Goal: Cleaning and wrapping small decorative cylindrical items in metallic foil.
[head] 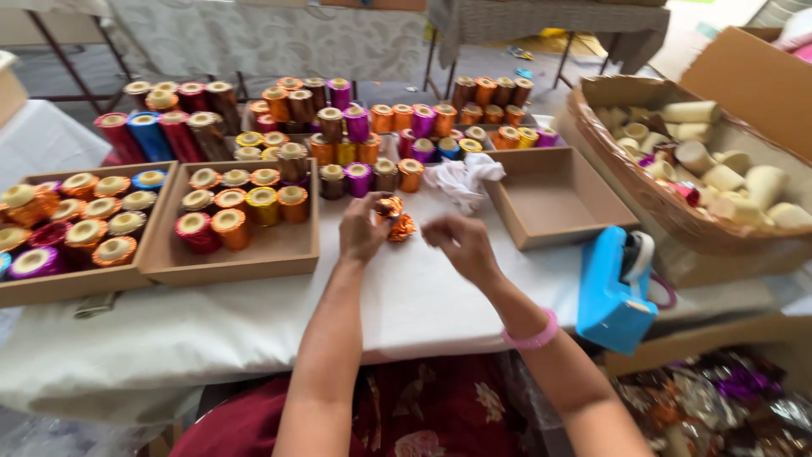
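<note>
On the white cloth [406,296], just before the empty tray [554,199], your left hand [362,228] pinches the orange foil roll [396,218]; your right hand [461,244] hovers beside it, fingers curled. Behind the tray stand foil rolls [355,127]; right of it, a blue dispenser [616,288].

Left hand [362,227] pinches an orange foil-wrapped roll [396,218]; right hand [461,244] hovers just beside it, fingers loosely curled
</note>
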